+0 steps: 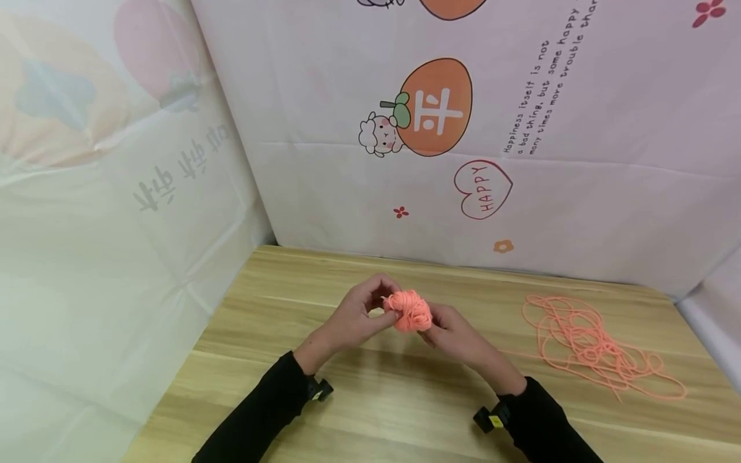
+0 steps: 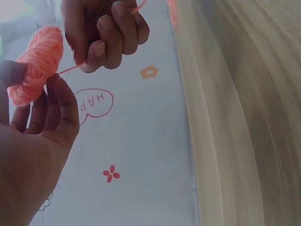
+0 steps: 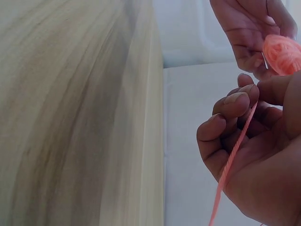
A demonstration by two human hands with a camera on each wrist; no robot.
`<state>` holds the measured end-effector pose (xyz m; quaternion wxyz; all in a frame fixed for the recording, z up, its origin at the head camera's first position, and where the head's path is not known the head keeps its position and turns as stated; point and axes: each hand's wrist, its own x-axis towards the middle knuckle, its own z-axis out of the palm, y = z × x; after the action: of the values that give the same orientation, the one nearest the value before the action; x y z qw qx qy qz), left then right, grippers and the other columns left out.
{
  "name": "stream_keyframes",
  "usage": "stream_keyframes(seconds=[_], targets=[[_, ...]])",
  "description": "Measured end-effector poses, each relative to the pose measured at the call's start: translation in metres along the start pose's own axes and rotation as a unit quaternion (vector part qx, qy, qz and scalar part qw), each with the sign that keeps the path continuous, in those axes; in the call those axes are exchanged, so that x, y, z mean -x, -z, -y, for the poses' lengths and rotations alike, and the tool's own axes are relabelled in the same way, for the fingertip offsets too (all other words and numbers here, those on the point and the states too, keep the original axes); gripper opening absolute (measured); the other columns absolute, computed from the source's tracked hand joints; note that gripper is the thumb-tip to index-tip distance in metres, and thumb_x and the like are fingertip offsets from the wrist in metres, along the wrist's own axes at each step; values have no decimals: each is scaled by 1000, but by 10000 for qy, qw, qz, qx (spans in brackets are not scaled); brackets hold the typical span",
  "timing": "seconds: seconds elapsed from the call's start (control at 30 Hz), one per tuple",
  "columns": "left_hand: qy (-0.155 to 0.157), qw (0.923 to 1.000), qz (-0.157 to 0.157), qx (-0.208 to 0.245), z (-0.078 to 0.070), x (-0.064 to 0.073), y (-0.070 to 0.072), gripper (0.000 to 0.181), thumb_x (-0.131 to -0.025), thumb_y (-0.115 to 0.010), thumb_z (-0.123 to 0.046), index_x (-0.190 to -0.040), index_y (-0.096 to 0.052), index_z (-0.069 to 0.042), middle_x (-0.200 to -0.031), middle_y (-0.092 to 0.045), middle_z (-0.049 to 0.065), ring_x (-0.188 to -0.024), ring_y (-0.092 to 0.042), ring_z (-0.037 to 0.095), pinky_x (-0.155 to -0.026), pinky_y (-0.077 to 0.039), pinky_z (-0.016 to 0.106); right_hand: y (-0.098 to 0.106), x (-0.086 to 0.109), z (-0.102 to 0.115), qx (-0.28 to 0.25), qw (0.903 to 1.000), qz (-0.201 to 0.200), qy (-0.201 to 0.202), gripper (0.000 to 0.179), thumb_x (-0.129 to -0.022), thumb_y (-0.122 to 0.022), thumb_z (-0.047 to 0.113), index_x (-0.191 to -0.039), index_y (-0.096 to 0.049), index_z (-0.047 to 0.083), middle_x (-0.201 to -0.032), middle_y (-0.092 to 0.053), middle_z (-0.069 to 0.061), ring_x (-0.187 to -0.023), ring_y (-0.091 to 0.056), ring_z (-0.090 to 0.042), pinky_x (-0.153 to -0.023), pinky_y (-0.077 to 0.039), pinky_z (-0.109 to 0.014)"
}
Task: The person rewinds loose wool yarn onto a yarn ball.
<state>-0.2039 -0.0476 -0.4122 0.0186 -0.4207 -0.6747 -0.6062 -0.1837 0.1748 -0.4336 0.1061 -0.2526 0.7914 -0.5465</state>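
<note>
Two hands meet above the middle of the wooden surface, both in black sleeves with a small clip at each wrist. The left hand comes in from the lower left, wrist bent upward, its fingers and thumb curled round a small ball of orange yarn that it grips at chest height over the surface. The ball is loosely wound, fuzzy and uneven, with strands crossing over its top. The right hand reaches up from the lower right, just beside the ball, fingers curled and pinching a strand of yarn that runs taut from the ball through its fingertips and down past the palm. Well to the right, a loose tangle of orange yarn lies spread in loops on the surface.
</note>
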Motion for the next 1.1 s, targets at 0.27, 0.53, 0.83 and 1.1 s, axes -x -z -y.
stream_keyframes(seconds=[0.27, 0.53, 0.83, 1.1], targets=[[246, 9983, -475, -216, 12, 1, 2, 22, -87, -65, 7, -105, -55, -3, -100, -59, 6, -88, -57, 24, -70, -54, 39, -5, 3, -11, 816, 9965, -197, 24, 19, -104, -48, 15, -95, -65, 19, -62, -47, 3, -50, -37, -7, -46, -34, -20], [501, 9939, -773, -612, 35, 4, 6, 25, -87, -69, -5, -107, -57, -14, -98, -60, -2, -84, -59, 15, -68, -55, 34, -9, 11, 6, 1205, 9920, -270, 273, 20, -101, -52, 7, -88, -63, 17, -62, -44, 3, -53, -36, -6, -49, -32, -20], [614, 9921, -674, -867, 36, 6, 7, 24, -85, -69, -7, -104, -58, -17, -92, -59, -4, -71, -53, 16, -57, -47, 28, -9, 17, 4, 1609, 9835, -325, 766, 18, -102, -52, 22, -87, -59, 28, -69, -51, 9, -58, -44, -5, -49, -39, -22], [649, 9940, -477, -739, 5, 4, 2, 25, -83, -67, 7, -103, -57, -1, -92, -59, 12, -74, -53, 30, -54, -37, 25, -8, 23, 21, 1607, 9819, -470, 884, 18, -103, -50, 25, -87, -58, 27, -70, -49, 9, -59, -44, -6, -49, -40, -25]])
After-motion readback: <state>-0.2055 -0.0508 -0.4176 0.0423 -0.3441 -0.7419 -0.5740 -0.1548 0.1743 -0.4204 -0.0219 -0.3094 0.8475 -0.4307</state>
